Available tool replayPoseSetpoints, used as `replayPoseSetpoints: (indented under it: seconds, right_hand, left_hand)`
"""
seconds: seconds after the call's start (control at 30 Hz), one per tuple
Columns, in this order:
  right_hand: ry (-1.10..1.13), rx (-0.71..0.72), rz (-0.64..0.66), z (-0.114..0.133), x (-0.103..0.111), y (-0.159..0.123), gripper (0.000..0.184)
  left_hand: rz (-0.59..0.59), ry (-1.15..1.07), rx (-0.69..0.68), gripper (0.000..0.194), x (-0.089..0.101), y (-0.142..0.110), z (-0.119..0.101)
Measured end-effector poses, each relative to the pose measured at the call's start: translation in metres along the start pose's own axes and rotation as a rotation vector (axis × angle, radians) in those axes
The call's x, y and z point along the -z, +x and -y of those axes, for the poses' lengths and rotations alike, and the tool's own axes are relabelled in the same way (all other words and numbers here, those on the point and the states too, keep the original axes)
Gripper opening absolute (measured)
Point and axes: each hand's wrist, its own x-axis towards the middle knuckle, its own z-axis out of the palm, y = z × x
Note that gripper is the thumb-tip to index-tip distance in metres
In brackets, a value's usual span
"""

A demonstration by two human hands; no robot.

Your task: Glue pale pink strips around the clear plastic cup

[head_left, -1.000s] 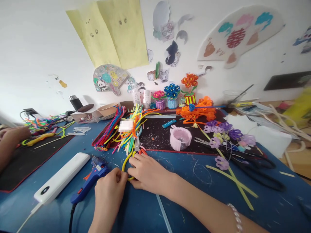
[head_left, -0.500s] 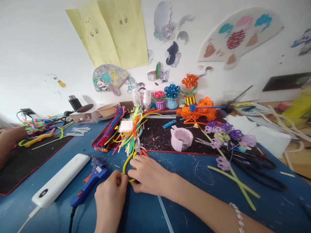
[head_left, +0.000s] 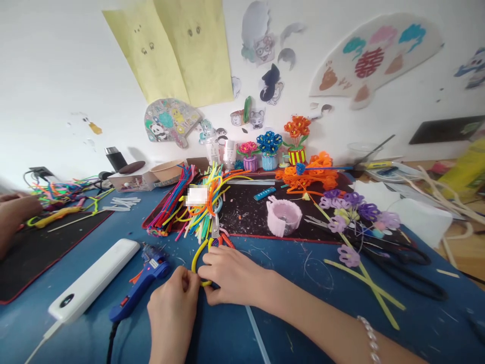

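Note:
Both my hands are close together at the table's front. Between them is a bent yellow pipe cleaner (head_left: 194, 259), curved into a loop. My left hand (head_left: 175, 298) is closed, its thumb and forefinger at the loop's lower left side. My right hand (head_left: 235, 275) reaches in from the right with curled fingers on the loop's other side; its fingertips are partly hidden. Just beyond the right fingers lies a metal cutting tool (head_left: 215, 230) with a red handle, partly covered by the hand. Behind it is a pile of coloured pipe cleaners (head_left: 206, 222).
A blue glue gun (head_left: 142, 285) and a white power bank (head_left: 94, 280) lie left. A pink fuzzy ring-shaped piece (head_left: 284, 217) stands on the dark mat. Purple flowers (head_left: 348, 255) and scissors lie right. Another person's hand (head_left: 17, 210) is at far left.
My hands stay almost in place around the yellow loop, with only slight finger movement. The other person's hand at far left has shifted slightly.

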Motion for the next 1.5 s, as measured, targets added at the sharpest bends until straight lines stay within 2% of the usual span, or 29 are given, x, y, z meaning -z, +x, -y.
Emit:
replayPoseSetpoints:
  seconds: [0.47, 0.83, 1.13, 1.3, 1.5]
  right_hand:
    - [0.005, -0.018, -0.007, 0.002, 0.001, -0.001, 0.01]
    - [0.01, -0.023, -0.009, 0.002, 0.0, -0.001, 0.009]
    - [0.003, -0.029, 0.012, 0.003, 0.004, -0.002, 0.011]
    - [-0.048, -0.035, 0.034, 0.005, 0.005, 0.0, 0.021]
    - [-0.17, -0.001, -0.01, 0.01, 0.002, 0.001, 0.016]
  left_hand:
    - [-0.044, 0.048, 0.011, 0.025, -0.004, 0.0, 0.003]
    - [-0.145, 0.032, 0.062, 0.028, -0.006, -0.002, 0.003]
    - [-0.247, -0.127, 0.093, 0.027, -0.009, -0.003, 0.007]
    - [-0.224, -0.259, 0.073, 0.029, -0.006, -0.005, 0.009]
    - [-0.231, -0.354, 0.098, 0.031, -0.006, -0.009, 0.012]
